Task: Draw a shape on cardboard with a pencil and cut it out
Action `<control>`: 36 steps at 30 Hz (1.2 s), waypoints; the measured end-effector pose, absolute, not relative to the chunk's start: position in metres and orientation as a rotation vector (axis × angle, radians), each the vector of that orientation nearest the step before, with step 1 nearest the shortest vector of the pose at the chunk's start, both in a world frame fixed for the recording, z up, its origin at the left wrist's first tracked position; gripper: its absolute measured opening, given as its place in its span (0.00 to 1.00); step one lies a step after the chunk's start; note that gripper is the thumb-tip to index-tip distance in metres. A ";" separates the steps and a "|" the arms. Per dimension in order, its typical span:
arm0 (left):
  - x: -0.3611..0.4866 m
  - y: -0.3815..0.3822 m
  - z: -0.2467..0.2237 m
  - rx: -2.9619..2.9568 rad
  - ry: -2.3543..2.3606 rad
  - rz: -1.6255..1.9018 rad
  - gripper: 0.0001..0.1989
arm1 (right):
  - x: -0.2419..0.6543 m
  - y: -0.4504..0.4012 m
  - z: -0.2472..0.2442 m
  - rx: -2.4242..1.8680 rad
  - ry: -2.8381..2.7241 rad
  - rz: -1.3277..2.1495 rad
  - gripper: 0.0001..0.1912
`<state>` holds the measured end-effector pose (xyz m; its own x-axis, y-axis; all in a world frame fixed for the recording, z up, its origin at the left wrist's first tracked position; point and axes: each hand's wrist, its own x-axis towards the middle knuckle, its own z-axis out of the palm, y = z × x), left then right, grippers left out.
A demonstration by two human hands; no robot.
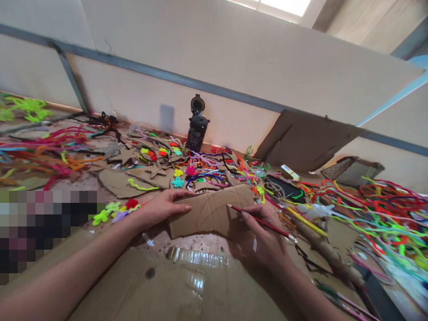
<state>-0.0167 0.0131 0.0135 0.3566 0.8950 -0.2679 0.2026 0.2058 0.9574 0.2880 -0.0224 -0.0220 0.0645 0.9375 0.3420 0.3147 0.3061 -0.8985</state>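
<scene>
My left hand [170, 207] grips the left edge of a small piece of cardboard [210, 211], its thumb lying on top. Curved pencil lines are drawn on the brown surface. In my right hand [264, 229] is a red pencil [264, 220], pinched near its point, which meets the cardboard's right half. Beneath and nearer to me lies a larger cardboard sheet [133, 276] with shiny tape on it. Small pipe-cleaner flowers [110, 213] in green, red and purple sit beside my left forearm.
Colourful pipe cleaners [214, 167] are heaped behind the cardboard, with more at both sides. A black bottle [196, 133] with its lid up stands against the wall. On the right are a glue bottle [314, 210], a cardboard tube [321, 249] and scissors [331, 292].
</scene>
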 end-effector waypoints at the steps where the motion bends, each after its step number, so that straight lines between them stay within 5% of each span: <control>1: -0.016 0.013 0.013 1.303 1.135 0.667 0.30 | 0.287 -0.023 -0.021 -1.217 -1.485 0.700 0.10; 36: -0.015 0.012 0.009 1.269 1.123 0.679 0.30 | 0.257 -0.045 -0.014 -1.284 -1.564 0.948 0.13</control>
